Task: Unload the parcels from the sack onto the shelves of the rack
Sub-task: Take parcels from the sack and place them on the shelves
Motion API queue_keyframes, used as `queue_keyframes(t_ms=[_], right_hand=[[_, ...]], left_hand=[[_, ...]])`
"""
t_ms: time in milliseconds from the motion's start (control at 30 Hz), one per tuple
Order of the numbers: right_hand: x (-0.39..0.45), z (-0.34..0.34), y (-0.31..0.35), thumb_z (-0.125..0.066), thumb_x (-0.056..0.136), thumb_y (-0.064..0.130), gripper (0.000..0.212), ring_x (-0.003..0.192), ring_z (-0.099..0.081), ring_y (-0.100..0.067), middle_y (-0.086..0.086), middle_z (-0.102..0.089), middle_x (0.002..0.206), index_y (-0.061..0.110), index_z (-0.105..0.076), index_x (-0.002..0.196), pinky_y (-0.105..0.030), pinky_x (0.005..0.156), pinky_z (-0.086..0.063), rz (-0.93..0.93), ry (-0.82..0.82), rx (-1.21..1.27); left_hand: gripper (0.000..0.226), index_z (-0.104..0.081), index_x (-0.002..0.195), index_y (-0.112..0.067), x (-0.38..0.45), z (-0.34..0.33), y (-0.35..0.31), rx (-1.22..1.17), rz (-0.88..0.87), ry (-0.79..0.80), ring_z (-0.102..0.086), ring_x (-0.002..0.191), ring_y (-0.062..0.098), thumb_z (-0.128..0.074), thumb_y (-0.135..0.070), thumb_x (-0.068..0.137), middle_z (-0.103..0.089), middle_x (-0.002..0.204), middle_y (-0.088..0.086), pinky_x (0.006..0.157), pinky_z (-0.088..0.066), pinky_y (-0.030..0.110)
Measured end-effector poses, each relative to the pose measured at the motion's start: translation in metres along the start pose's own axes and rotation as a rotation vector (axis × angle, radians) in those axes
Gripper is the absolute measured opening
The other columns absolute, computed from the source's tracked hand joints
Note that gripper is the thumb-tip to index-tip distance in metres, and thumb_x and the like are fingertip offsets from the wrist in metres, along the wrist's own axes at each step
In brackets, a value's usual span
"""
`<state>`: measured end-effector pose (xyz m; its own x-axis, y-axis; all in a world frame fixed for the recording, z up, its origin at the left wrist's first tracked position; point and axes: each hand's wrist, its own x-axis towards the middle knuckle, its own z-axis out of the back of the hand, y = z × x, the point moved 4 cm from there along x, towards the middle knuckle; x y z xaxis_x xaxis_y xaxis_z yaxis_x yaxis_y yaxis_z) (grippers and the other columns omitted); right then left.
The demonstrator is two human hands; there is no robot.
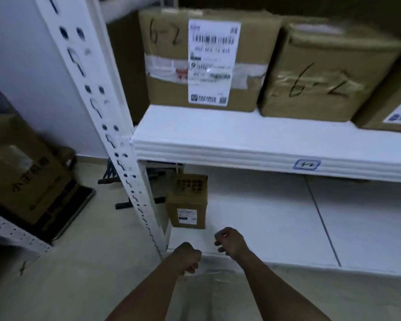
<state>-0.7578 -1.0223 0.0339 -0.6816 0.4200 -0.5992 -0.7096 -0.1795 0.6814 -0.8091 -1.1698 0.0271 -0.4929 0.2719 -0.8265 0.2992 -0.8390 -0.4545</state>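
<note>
Both bare forearms reach down toward the low shelf (pixel 264 228) of the white rack (pixel 116 135). The left hand (pixel 188 257) is curled into a fist, the right hand (pixel 229 243) loosely curled, neither visibly holding anything. A small parcel (pixel 188 202) stands at that shelf's left end. Above, two cartons marked "6-2" (pixel 202 61) (pixel 329 72) sit side by side. Pale floor (pixel 90 262); the sack is hard to make out.
</note>
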Motion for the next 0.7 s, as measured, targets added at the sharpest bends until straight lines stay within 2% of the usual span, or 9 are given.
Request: queue_keyframes(t_ms=[67, 133, 233, 300, 333, 433, 567, 700], right_hand=[[-0.04, 0.02, 0.024, -0.055, 0.094, 0.022, 0.017, 0.072, -0.063, -0.02, -0.01, -0.069, 0.089, 0.014, -0.058, 0.08, -0.029, 0.07, -0.051, 0.008, 0.024, -0.096], [-0.08, 0.045, 0.049, -0.054, 0.095, 0.02, 0.017, 0.072, -0.062, -0.021, -0.015, -0.071, 0.095, 0.007, -0.062, 0.087, -0.033, 0.077, -0.052, -0.019, 0.019, -0.138], [-0.138, 0.078, 0.081, -0.051, 0.094, 0.02, 0.016, 0.07, -0.061, -0.021, -0.013, -0.069, 0.091, 0.006, -0.058, 0.088, -0.033, 0.078, -0.052, -0.028, -0.005, -0.153], [-0.176, 0.099, 0.095, -0.051, 0.094, 0.021, 0.016, 0.069, -0.061, -0.021, -0.011, -0.069, 0.09, 0.007, -0.056, 0.089, -0.032, 0.075, -0.052, -0.046, -0.023, -0.158], [-0.194, 0.108, 0.101, -0.051, 0.094, 0.022, 0.016, 0.067, -0.061, -0.02, -0.01, -0.069, 0.091, 0.007, -0.056, 0.09, -0.029, 0.069, -0.05, -0.063, -0.024, -0.166], [-0.233, 0.136, 0.108, -0.05, 0.096, 0.024, 0.017, 0.062, -0.058, -0.017, -0.009, -0.067, 0.091, 0.007, -0.054, 0.096, -0.023, 0.053, -0.04, -0.102, -0.034, -0.157], [-0.268, 0.173, 0.096, -0.049, 0.097, 0.025, 0.018, 0.073, -0.061, -0.022, -0.013, -0.071, 0.105, 0.008, -0.053, 0.099, -0.025, 0.059, -0.042, -0.129, -0.091, -0.134], [-0.294, 0.215, 0.059, -0.049, 0.096, 0.026, 0.019, 0.073, -0.061, -0.022, -0.011, -0.07, 0.105, 0.008, -0.054, 0.099, -0.024, 0.056, -0.041, -0.182, -0.124, -0.121]], left_hand=[[0.025, -0.049, 0.072, -0.011, -0.043, 0.009, -0.019, 0.016, -0.013, -0.021, -0.053, 0.053, 0.011, -0.047, -0.019, 0.096, -0.056, 0.068, 0.004, 0.046, -0.036, 0.016], [0.028, -0.045, 0.069, -0.011, -0.086, 0.022, -0.041, 0.056, -0.039, -0.047, -0.05, 0.052, 0.011, -0.046, -0.017, 0.096, -0.052, 0.066, 0.004, 0.041, -0.036, 0.015], [0.023, -0.046, 0.073, -0.01, -0.145, 0.039, -0.07, 0.149, -0.097, -0.066, -0.053, 0.061, 0.018, -0.047, -0.016, 0.094, -0.053, 0.069, 0.005, 0.051, -0.041, 0.021], [0.017, -0.049, 0.076, -0.008, -0.18, 0.044, -0.087, 0.157, -0.134, -0.058, -0.054, 0.062, 0.022, -0.049, -0.016, 0.091, -0.055, 0.071, 0.008, 0.05, -0.035, 0.021], [0.016, -0.049, 0.077, -0.009, -0.196, 0.045, -0.097, 0.163, -0.153, -0.048, -0.054, 0.061, 0.021, -0.049, -0.016, 0.092, -0.055, 0.071, 0.008, 0.046, -0.033, 0.02], [0.014, -0.047, 0.087, -0.011, -0.238, 0.04, -0.128, 0.248, -0.201, -0.012, -0.049, 0.059, 0.013, -0.045, -0.021, 0.096, -0.056, 0.079, 0.006, 0.042, -0.033, 0.018], [0.017, -0.048, 0.09, -0.008, -0.27, 0.012, -0.162, 0.387, -0.297, 0.008, -0.05, 0.066, 0.017, -0.042, -0.023, 0.097, -0.057, 0.093, 0.011, 0.052, -0.032, 0.022], [0.018, -0.049, 0.092, -0.005, -0.292, -0.042, -0.196, 0.474, -0.341, 0.034, -0.052, 0.073, 0.023, -0.043, -0.022, 0.094, -0.06, 0.102, 0.016, 0.051, -0.03, 0.022]])
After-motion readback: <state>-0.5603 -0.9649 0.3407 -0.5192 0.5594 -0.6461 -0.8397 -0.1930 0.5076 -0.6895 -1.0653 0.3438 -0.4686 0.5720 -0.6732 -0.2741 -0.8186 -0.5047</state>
